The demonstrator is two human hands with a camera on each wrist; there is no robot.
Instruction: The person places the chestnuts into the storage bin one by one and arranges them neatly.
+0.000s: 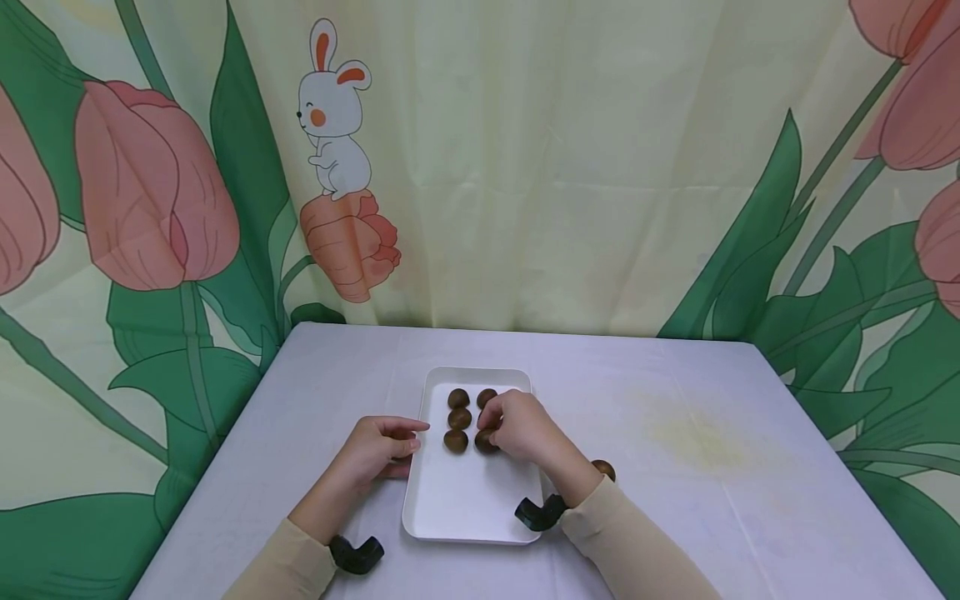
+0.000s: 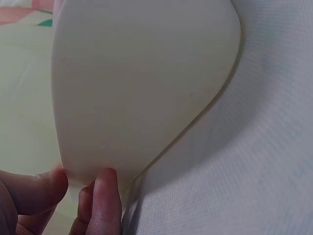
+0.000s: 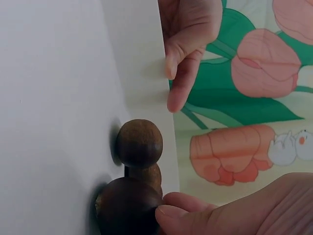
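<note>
A white rectangular tray [image 1: 471, 508] lies on the table with brown chestnuts standing in two columns in its far half. Three make up the left column, its nearest chestnut [image 1: 455, 441] being glossy and round. My right hand [image 1: 521, 427] pinches the near chestnut [image 3: 128, 205] of the right column between thumb and fingers, low over the tray floor. Beyond it, another chestnut [image 1: 487, 397] shows partly behind the hand. My left hand [image 1: 378, 448] is at the tray's left side, its fingertips [image 2: 106, 183] against the outer wall and the thumb near the rim.
Right of the tray, a chestnut [image 1: 603, 469] lies on the white tablecloth [image 1: 675, 517], partly hidden by my right wrist. Black wrist mounts [image 1: 357, 555] sit below both hands. Behind the table hangs a curtain [image 1: 540, 167] printed with tulips and a rabbit.
</note>
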